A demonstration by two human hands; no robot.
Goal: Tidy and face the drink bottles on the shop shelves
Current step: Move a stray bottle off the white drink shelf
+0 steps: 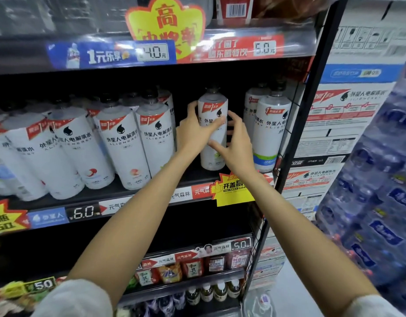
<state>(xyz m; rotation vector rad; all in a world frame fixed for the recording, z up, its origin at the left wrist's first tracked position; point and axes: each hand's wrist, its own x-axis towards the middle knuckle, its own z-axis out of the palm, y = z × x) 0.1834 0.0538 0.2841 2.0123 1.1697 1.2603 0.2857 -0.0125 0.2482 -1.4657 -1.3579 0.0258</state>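
Note:
A white-labelled drink bottle with a black cap stands upright on the middle shelf, set back in a gap between its neighbours. My left hand grips its left side, thumb across the label. My right hand curls round its right side and front. More white bottles of the same brand fill the shelf to the left, several leaning. A pair of bottles stands at the right end.
Price strips and a yellow promo tag hang on the shelf edge below my wrists. Small bottles fill lower shelves. The black rack post bounds the right. Stacked cartons and wrapped water packs stand beyond.

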